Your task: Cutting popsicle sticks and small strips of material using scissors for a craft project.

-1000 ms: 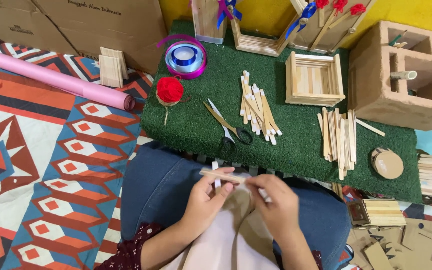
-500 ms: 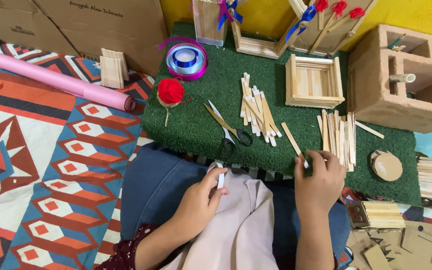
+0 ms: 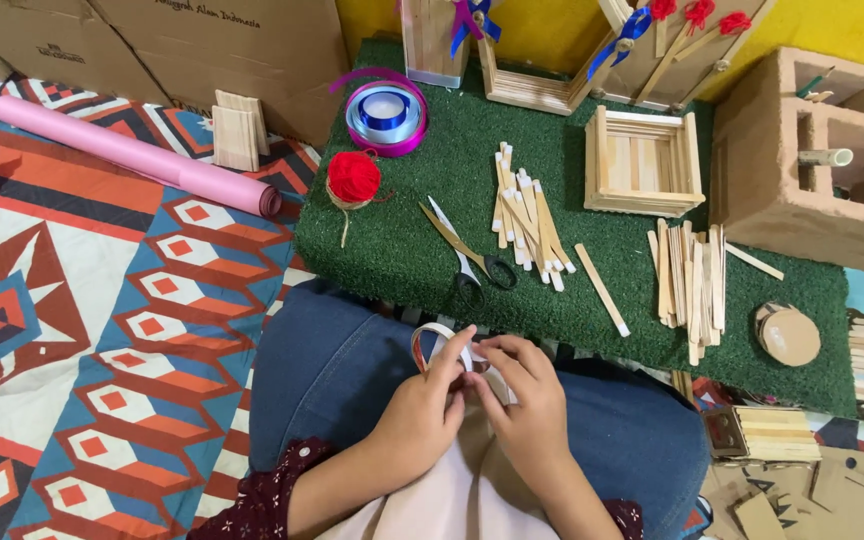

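Both my left hand (image 3: pixel 420 420) and right hand (image 3: pixel 524 400) pinch closed on a small roll of tape (image 3: pixel 440 345) over my lap, just before the green turf mat (image 3: pixel 402 250) holding scissors (image 3: pixel 467 255) and loose wooden sticks (image 3: pixel 524 215).

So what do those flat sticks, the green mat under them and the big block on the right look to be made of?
The sticks look like pale, unfinished wood, matte, with faint grain. The green mat seems to be synthetic turf, with a short fuzzy pile. The block looks like rough, porous reddish-tan brick or concrete with hollow cells; which of the two is unclear.
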